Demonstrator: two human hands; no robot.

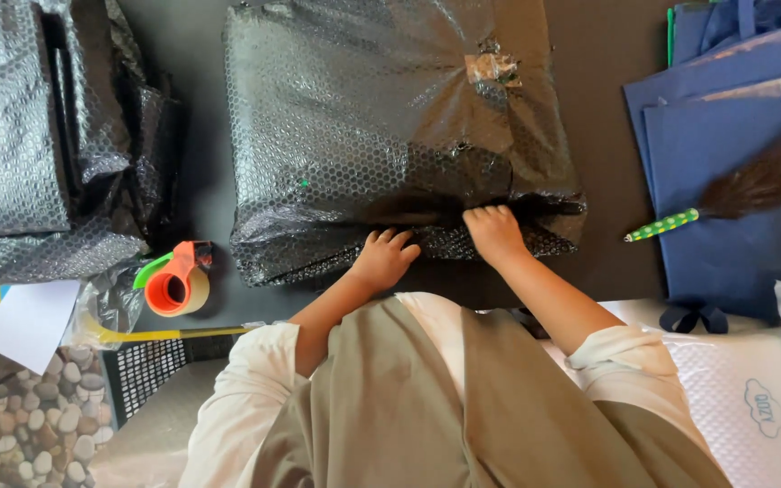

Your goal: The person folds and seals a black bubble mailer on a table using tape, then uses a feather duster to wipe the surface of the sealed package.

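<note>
a large parcel wrapped in black bubble wrap [390, 126] fills the upper middle of the frame, lying on a dark table [607, 136]. a patch of clear tape [492, 68] sits on its top towards the upper right, where the wrap gathers into creases.

both hands are at the parcel's near edge, just below the centre of the frame. the left hand [386, 258] lies flat with fingers spread and loose, pressing on the lower fold of the wrap without gripping it. the right hand [494, 230] is just beside it, to the right, its fingers curled down onto the wrap where a flap overlaps the edge; whether it pinches the wrap or only presses on it cannot be told. the sleeves are cream and rolled back at the forearms, above a khaki apron.

in the lower left of the frame, near the parcel's corner, an orange and green tape dispenser [174, 280] lies on the table with a roll of tape in it. more black bubble wrap bundles [38, 136] are stacked at the upper left. a white sheet of paper [29, 321] lies at the left edge, below them.

at the right of the frame lie dark blue bags [725, 163], and across them a brush with a green dotted handle [666, 224] and dark bristles. a white padded mailer [752, 398] shows at the lower right.
</note>
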